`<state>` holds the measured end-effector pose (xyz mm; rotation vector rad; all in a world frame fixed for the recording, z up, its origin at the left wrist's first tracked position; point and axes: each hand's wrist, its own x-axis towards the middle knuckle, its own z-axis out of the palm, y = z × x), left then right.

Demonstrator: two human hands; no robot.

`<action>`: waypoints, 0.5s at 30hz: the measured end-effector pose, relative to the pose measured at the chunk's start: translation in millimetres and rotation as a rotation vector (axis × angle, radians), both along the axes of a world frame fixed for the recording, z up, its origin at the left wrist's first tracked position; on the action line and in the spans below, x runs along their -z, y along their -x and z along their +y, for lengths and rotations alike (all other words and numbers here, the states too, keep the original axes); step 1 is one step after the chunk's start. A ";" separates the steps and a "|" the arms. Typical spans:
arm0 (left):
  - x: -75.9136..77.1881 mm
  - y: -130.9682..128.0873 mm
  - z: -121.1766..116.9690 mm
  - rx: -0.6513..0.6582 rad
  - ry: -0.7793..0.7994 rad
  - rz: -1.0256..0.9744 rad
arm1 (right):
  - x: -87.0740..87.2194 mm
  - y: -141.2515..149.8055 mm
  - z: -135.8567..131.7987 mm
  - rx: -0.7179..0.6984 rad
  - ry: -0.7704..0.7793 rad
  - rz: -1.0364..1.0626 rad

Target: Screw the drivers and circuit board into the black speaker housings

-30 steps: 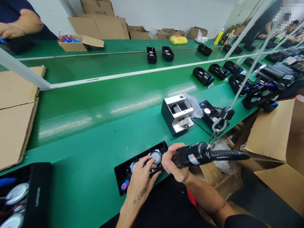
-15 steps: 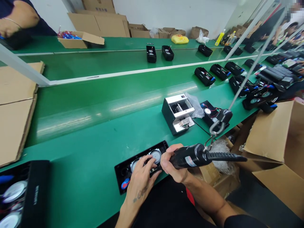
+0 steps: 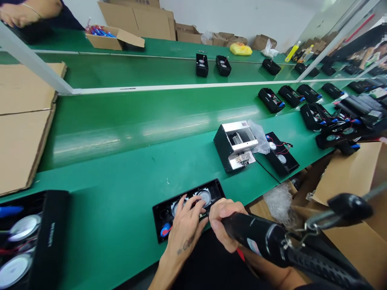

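Observation:
An open black speaker housing point(image 3: 165, 211) with round silver drivers lies at the near edge of the green bench. My left hand point(image 3: 186, 229) rests on it, fingers spread over the drivers and pressing down. My right hand point(image 3: 225, 225) is wrapped round a black electric screwdriver point(image 3: 263, 239), whose tip, hidden behind my hand, points toward the housing's right end. The tool hangs from a hook and cable point(image 3: 347, 209) at the right.
A white and black screw feeder box point(image 3: 236, 145) stands mid-bench beside another open housing point(image 3: 281, 155). More housings point(image 3: 270, 100) line the conveyor. Speaker units point(image 3: 27, 237) sit at the near left. Cardboard point(image 3: 24, 121) lies left, cartons point(image 3: 350, 177) right. Another person's arm point(image 3: 27, 10) shows far left.
The screwdriver's rear end has swung toward me and lower, with its hook and cable moving right. Both hands stay on the housing. The view has shifted slightly.

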<state>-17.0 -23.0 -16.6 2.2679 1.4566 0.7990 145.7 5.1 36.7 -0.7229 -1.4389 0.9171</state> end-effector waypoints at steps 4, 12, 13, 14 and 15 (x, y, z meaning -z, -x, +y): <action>-0.6 -1.7 -0.6 -0.011 0.028 -0.016 | -2.8 -3.7 2.9 -0.088 -0.051 -0.029; -6.4 -2.4 1.9 -0.026 0.067 -0.056 | -16.2 0.0 -5.4 0.017 -0.048 0.029; -6.8 -2.7 2.0 -0.029 0.069 -0.060 | -17.4 -0.8 -6.0 0.013 -0.068 0.025; -7.1 -3.0 2.0 -0.033 0.070 -0.061 | -18.2 -2.3 -6.4 -0.006 -0.040 0.021; -7.4 -3.3 1.9 -0.038 0.071 -0.062 | -18.7 -4.2 -6.8 -0.043 0.040 0.011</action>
